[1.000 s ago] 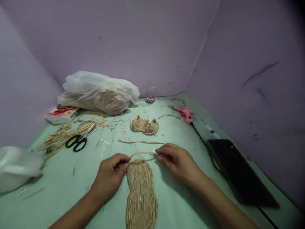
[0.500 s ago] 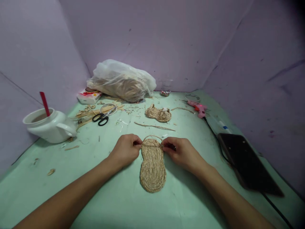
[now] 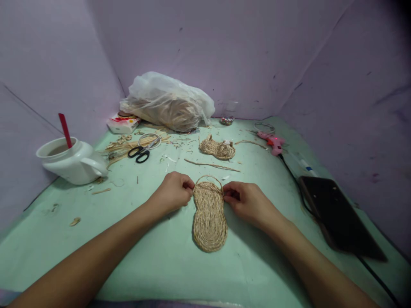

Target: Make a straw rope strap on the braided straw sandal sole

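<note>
A flat coiled straw-rope piece, shaped like a shoe sole, lies on the green table in front of me. A thin straw cord arches over its far end. At the left end of that cord, my left hand is closed in a pinch beside the sole's edge. My right hand pinches the other end on the right side. Beyond them lies a loose length of twisted cord. Farther back is a smaller woven piece with raised parts and a white bit on top.
Left are a white teapot holding a red stick, and black-handled scissors on straw. Behind sit a plastic bag, a tissue pack and a jar of beads. Right are a pink glue gun, its cable, and a dark phone.
The cord now arches clear above the sole's far end, where a strand crossed the sole before. Both hands keep their pinch. The whole view has shifted slightly.
</note>
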Motion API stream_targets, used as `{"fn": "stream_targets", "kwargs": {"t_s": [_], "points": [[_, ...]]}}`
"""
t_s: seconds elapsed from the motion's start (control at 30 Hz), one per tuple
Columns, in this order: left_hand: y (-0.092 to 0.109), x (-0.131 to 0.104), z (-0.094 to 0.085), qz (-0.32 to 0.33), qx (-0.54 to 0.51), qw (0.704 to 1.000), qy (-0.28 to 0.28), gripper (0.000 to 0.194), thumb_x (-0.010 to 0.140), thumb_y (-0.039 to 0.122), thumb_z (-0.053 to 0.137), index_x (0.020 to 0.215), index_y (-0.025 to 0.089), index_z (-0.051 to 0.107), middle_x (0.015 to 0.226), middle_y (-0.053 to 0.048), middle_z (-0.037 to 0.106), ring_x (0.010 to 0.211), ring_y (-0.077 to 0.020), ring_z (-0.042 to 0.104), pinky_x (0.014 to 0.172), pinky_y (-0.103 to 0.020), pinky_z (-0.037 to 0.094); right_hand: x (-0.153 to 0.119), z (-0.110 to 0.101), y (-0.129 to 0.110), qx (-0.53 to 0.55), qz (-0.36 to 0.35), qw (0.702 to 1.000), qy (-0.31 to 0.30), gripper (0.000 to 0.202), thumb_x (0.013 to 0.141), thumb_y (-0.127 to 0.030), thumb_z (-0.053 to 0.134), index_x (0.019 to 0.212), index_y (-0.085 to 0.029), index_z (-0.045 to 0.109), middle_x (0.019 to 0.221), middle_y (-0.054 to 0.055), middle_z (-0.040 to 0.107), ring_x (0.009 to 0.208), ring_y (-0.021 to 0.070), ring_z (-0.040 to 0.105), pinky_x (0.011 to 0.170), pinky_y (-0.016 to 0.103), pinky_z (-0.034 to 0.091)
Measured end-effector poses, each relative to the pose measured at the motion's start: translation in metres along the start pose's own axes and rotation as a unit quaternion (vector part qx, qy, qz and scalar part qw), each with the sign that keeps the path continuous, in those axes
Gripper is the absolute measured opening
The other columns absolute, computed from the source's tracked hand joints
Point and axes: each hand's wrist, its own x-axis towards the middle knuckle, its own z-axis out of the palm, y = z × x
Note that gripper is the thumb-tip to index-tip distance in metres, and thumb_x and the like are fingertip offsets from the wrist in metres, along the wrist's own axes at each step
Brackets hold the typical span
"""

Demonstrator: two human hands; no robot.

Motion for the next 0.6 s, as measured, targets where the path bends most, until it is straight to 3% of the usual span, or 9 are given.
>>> {"fn": "stream_targets", "kwargs": {"t_s": [0.13, 0.6], "points": [[0.0013, -0.0005, 0.0019, 0.035, 0.057, 0.997, 0.032, 0.016, 0.063, 0.009, 0.052, 0.068, 0.013, 0.067, 0.048, 0.000, 0.055, 0.048, -0.0113, 0.050, 0.050, -0.023, 0.039, 0.0001, 0.0005, -0.0008, -0.003, -0.001, 1.000, -0.005, 0.021, 0.072, -0.013, 0.051, 0.084, -0.017, 0.068, 0.072, 0.005, 0.068, 0.062, 0.0163, 0.057, 0.056, 0.025, 0.037], [-0.0079, 0.0012, 0.0083, 0.082, 0.055, 0.994, 0.043, 0.014, 0.066, 0.015, 0.050, 0.068, 0.015, 0.064, 0.058, -0.001, 0.060, 0.055, -0.0117, 0.049, 0.051, -0.022, 0.035, 0.0009, 0.0013, 0.0014, 0.013, -0.003, 1.000, -0.011, 0.017, 0.072, -0.012, 0.051, 0.079, -0.017, 0.065, 0.067, 0.004, 0.065, 0.060, 0.0149, 0.054, 0.054, 0.024, 0.034]]}}
